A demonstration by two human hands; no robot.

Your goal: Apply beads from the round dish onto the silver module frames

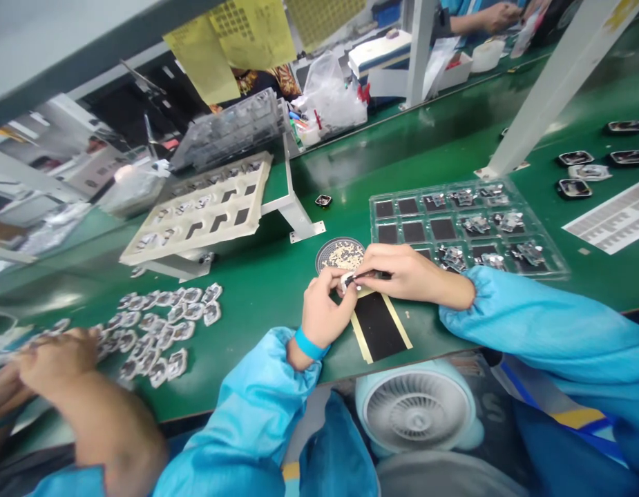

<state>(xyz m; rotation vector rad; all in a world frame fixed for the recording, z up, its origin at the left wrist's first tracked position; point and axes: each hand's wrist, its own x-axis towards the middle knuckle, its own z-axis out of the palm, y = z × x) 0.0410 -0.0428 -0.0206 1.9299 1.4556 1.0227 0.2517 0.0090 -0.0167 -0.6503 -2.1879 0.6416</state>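
Note:
My left hand [327, 307], with a blue band at the wrist, pinches a small white and black part [347, 280] between thumb and fingers. From the right, my right hand [402, 270] holds a thin dark tool [380, 275], its tip touching the small part. Just behind my hands sits a round dish [323, 257] of small beige pieces. Below them lies a black pad [380, 326] edged with pale yellow tape. A clear compartment tray [555, 259] with dark squares and shiny parts stands to the right, partly behind my right hand.
Many whitish parts [166, 335] are grouped at left, near another person's hands [63, 362]. A cream tray [195, 238] rests on a raised stand [298, 215]. Black-rimmed parts [574, 188] and a white sheet [614, 217] lie far right. A slanted post [552, 90] rises behind the clear tray.

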